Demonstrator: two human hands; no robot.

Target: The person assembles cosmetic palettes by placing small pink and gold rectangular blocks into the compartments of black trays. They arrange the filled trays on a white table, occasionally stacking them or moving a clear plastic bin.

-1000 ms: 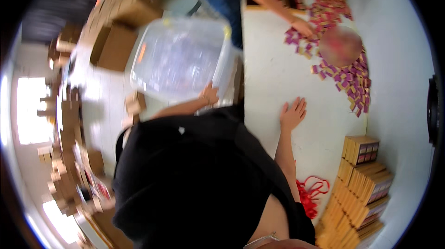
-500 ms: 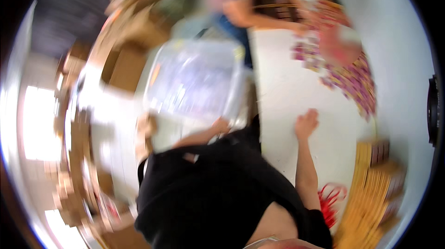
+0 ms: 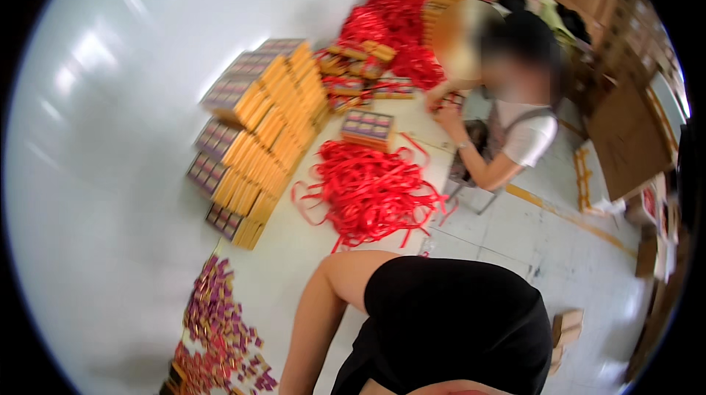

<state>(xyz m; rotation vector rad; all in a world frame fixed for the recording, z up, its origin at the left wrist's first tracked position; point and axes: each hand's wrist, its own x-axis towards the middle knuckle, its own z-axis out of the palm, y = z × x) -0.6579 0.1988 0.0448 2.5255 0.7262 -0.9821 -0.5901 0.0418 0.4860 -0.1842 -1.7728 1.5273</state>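
Neither of my hands shows. One bare arm of mine (image 3: 315,332) runs down beside my black shirt (image 3: 456,329) and leaves the picture at the lower edge, over the white table (image 3: 103,196). Close to that arm lie several small purple and pink packets (image 3: 220,336). A loose heap of red ribbon (image 3: 375,189) sits further up the table. Stacks of orange boxes with purple tops (image 3: 257,123) stand to its left, and a single purple-topped box (image 3: 366,129) lies above the ribbon.
A co-worker in a white sleeve (image 3: 515,130) sits at the table's far side, hands (image 3: 441,104) in a second red ribbon heap (image 3: 393,23). Flat cardboard boxes (image 3: 625,137) lean at the right. Pale tiled floor (image 3: 559,255) lies beside the table.
The view has swung round sharply. The clear plastic bin and both my hands on the table have left the picture; the ribbon heap, box stacks and a seated co-worker now fill it.
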